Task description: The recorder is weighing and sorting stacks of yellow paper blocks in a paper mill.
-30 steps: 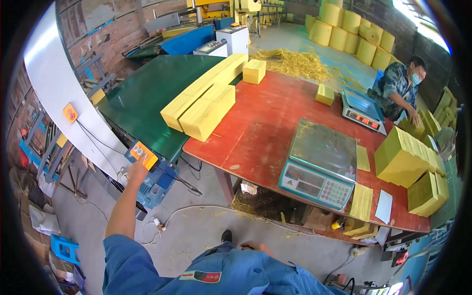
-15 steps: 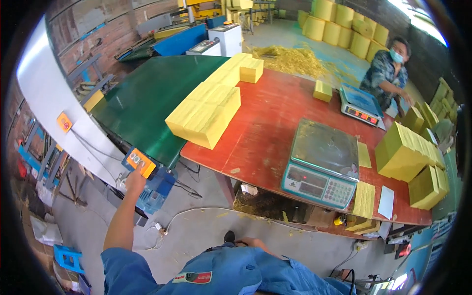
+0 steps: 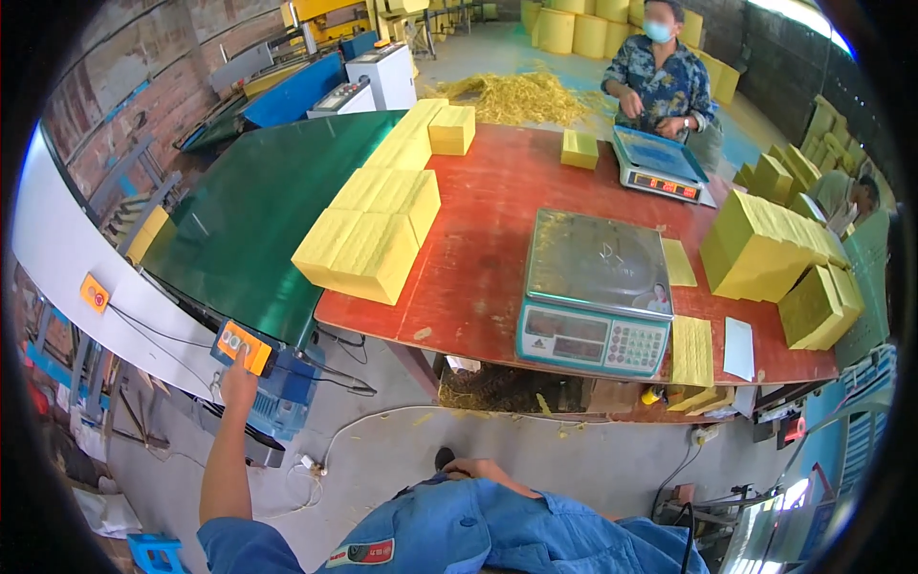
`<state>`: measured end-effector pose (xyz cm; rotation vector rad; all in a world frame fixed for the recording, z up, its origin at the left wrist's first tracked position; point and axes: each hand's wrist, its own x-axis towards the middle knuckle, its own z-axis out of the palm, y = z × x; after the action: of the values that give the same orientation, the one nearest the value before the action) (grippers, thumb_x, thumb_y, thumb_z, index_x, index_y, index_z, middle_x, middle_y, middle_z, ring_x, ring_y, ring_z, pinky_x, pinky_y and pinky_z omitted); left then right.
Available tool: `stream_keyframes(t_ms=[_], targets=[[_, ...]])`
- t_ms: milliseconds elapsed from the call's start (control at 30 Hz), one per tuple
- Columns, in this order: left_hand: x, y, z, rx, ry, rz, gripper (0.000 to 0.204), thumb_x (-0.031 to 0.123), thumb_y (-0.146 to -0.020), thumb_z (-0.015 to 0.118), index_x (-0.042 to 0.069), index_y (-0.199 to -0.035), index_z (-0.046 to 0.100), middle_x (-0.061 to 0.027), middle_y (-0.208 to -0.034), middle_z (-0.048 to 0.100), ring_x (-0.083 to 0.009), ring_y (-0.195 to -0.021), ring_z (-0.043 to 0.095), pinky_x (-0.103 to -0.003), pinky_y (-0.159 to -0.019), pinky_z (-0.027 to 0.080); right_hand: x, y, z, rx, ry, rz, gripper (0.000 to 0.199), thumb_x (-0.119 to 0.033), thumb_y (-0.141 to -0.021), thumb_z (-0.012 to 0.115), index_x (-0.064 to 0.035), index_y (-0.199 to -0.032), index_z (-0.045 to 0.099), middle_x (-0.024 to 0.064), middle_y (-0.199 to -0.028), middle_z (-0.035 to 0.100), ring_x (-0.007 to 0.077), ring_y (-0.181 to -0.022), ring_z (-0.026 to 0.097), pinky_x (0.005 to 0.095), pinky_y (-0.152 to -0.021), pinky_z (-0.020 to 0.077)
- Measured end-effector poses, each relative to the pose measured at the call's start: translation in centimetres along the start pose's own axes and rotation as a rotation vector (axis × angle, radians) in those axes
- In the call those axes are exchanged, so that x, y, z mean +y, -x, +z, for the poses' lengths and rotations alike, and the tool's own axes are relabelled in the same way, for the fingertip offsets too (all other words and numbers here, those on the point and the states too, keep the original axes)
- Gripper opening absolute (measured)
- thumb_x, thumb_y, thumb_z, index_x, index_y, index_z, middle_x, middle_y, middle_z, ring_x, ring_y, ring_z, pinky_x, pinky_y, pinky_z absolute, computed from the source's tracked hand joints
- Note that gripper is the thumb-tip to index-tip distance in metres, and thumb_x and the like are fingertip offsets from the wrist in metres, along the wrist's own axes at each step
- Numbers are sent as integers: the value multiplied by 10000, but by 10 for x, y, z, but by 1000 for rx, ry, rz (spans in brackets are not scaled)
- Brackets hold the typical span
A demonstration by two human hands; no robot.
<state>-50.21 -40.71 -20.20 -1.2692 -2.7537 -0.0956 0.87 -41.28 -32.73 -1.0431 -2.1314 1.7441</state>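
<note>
My left hand [image 3: 238, 383] reaches out at the left with a finger stretched onto the orange push-button box [image 3: 245, 347], and it grips nothing. This box sits on the near end of the green conveyor belt [image 3: 258, 210], above a blue motor [image 3: 279, 400]. My right hand [image 3: 476, 468] rests low against my waist, its fingers mostly hidden by my blue jacket. Beyond my left hand, blocks of stacked yellow paper [image 3: 356, 251] lie in a row where the belt meets the red table [image 3: 483, 206].
A large scale [image 3: 593, 335] stands at the table's near edge; a smaller scale [image 3: 660, 167] is farther back. More yellow blocks [image 3: 755, 251] stand at the right. A masked person [image 3: 660, 81] stands behind the small scale, and another person [image 3: 846, 201] is at the far right. A cable [image 3: 373, 414] crosses the floor.
My view has swung to the right. The masked person now stands more upright with hands drawn in near the small scale. My left finger stays on the push-button box; the yellow blocks look unmoved.
</note>
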Motion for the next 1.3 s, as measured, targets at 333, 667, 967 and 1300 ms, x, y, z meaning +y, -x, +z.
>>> stream_keyframes(t_ms=[333, 667, 967, 1300], targets=[[4, 5, -4, -16, 60, -39, 626, 185, -835, 625, 262, -1426, 431, -207, -966, 679, -402, -880, 651, -518, -753, 502, -7, 8, -6, -29, -25, 43, 356, -302, -936, 558, -81, -1209, 615, 181, -1117, 673, 338, -1070, 636, 387, -897, 493], [8, 4, -16, -23, -2, -3, 640, 143, -808, 608, 239, -1419, 445, -191, -994, 681, -393, -907, 650, -508, -781, 504, -9, 1, -3, -1, 1, 75, 317, -285, -935, 580, -92, -1179, 636, 174, -1074, 681, 344, -1022, 650, 394, -869, 508], [79, -28, -83, -5, -156, 152, 511, 185, -785, 678, 152, -1283, 568, -168, -932, 683, -332, -853, 666, -423, -739, 526, -14, -25, -2, 60, -47, 101, 306, -292, -923, 598, -111, -1164, 650, 167, -1037, 692, 332, -985, 668, 394, -844, 518], [317, -147, -23, 196, 391, 988, 427, 256, -919, 564, -10, -1253, 554, -182, -1326, 539, -327, -1269, 471, -409, -1079, 366, -42, -84, 3, 180, -51, 69, 272, -234, -918, 607, -86, -1140, 655, 164, -952, 697, 289, -876, 688, 375, -775, 531]])
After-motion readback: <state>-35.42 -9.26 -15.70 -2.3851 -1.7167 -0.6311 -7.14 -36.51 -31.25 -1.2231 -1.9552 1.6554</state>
